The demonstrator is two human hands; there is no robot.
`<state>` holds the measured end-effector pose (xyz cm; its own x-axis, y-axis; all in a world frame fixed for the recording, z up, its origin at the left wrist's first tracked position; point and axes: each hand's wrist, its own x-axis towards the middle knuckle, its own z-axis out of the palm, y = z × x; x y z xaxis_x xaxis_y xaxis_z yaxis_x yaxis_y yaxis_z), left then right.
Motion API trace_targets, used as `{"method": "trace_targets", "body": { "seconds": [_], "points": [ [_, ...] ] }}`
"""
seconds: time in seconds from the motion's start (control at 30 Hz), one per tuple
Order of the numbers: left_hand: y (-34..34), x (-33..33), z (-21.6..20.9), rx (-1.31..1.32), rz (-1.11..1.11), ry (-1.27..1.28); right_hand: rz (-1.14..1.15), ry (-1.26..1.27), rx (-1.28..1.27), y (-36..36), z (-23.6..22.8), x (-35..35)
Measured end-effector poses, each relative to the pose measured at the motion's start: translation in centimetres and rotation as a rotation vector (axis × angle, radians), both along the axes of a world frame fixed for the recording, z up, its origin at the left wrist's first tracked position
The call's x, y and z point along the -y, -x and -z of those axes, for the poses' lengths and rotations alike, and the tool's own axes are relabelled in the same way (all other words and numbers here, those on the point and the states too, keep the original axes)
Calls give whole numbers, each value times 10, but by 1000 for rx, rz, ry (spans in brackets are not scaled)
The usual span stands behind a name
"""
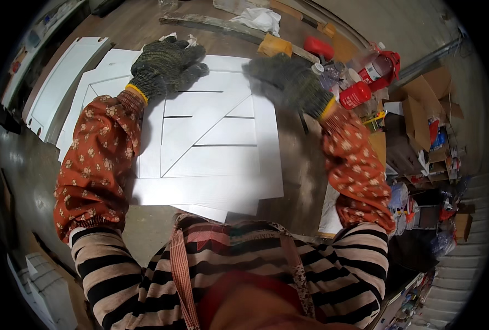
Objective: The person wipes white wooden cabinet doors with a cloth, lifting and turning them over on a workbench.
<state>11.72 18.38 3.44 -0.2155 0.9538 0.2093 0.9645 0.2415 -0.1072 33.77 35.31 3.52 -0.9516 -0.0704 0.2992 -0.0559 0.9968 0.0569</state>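
A white panel (211, 159) with straight grooves, slots and a diagonal line lies before me on top of other white panels. My left hand (167, 66), in a dark knit glove with a yellow cuff, rests over its far edge, left of the middle, with fingers apart. Small whitish bits show just beyond that hand; I cannot make out what they are. By the far right corner is my right hand (291, 82), gloved alike and blurred by motion. Its fingers point left, and whether they hold anything is unclear.
Another white panel (63, 82) lies at the left. Beyond the right hand are a yellow block (275, 45), a red object (318, 48), a red can (355, 95) and bottles. A long worn strip (217, 25) and white cloth (258, 21) lie farther off. Cardboard boxes (420, 110) stand right.
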Motion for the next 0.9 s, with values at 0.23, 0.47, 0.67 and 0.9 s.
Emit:
{"method": "trace_targets", "body": {
  "seconds": [0.23,0.47,0.67,0.9],
  "points": [
    [6,3,17,-114,81,-263,-362,-78,75,-3,-24,12],
    [14,-4,27,-128,61,-268,-403,-84,94,-5,-21,23],
    [10,4,11,-48,8,-114,-263,582,431,-43,-14,59],
    [8,-7,20,-80,77,-192,-192,-103,155,-39,-3,59]
  ]
}}
